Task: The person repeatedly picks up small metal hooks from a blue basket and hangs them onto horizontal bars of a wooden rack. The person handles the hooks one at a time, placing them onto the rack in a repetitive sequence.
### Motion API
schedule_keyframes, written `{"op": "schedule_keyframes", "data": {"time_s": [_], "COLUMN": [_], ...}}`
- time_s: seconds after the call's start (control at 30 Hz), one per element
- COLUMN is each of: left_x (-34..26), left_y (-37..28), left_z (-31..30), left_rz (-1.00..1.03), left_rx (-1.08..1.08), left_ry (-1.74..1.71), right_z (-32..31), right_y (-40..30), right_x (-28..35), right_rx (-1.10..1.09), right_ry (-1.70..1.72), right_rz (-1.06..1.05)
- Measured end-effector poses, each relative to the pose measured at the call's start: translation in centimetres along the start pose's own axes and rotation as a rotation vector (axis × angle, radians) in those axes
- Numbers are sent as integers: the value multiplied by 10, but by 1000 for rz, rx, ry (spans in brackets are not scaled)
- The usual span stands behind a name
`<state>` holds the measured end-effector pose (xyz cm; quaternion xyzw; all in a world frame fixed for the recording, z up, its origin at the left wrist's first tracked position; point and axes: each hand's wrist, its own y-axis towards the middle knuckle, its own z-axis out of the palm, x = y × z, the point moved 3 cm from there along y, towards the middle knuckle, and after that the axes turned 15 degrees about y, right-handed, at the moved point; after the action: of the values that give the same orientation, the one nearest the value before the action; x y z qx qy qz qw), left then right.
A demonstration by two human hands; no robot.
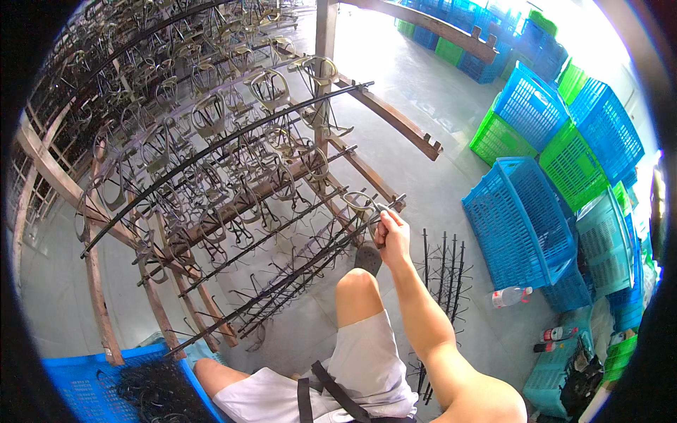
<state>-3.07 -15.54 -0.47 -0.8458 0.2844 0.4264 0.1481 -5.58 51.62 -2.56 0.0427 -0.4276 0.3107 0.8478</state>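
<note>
My right hand (392,236) reaches forward with its fingers closed on a looped olive-grey part (358,201). The part sits at the right end of a long black rod (283,285) with side hooks. Whether the part hangs on a hook is hidden by my fingers. The rod slants from my hand down toward the lower left, and its visible hooks hold no looped parts. Above it, several rods carry rows of similar looped parts (267,89) on a brown rack (389,116) with notched arms. My left hand is out of view.
At lower left, a blue crate (84,391) holds a pile of small dark pieces (153,388). Hooked rods (447,275) lie on the floor right of my arm. Stacked blue crates (508,227) and green crates (574,156) stand at right, near a plastic bottle (508,297).
</note>
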Motion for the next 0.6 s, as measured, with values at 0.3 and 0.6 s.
{"op": "schedule_keyframes", "data": {"time_s": [0.3, 0.6], "left_x": [16, 11], "left_y": [-12, -24], "left_z": [23, 21], "left_rz": [124, 109], "left_rx": [171, 52], "left_ry": [37, 595], "right_z": [0, -18], "right_y": [-3, 15], "right_x": [-15, -18], "right_rx": [48, -16], "right_ry": [-183, -256], "right_rz": [-204, -260]}}
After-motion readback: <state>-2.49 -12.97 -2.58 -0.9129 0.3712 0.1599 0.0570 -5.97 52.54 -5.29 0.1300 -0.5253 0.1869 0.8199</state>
